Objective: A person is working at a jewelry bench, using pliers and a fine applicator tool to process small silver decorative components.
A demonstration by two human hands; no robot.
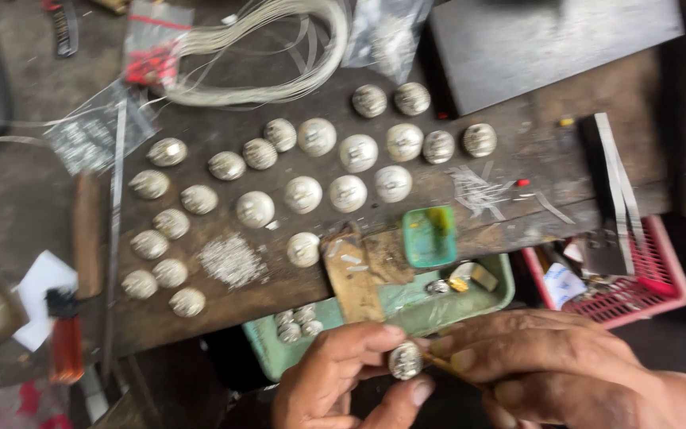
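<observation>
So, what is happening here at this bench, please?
A person holds one small silver dome in the fingers of the left hand. The right hand presses a thin yellowish tool against it. On the dark wooden bench above, many similar silver domes lie in loose rows. A few more sit in a green tray near the hands. A coil of silver wire lies at the far edge, and a red basket stands to the right.

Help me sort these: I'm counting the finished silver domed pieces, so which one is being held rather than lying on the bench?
The silver domed piece pinched in the left hand, with the right hand touching a thin stick to it. All others lie on the wooden bench or in the green tray.
</observation>
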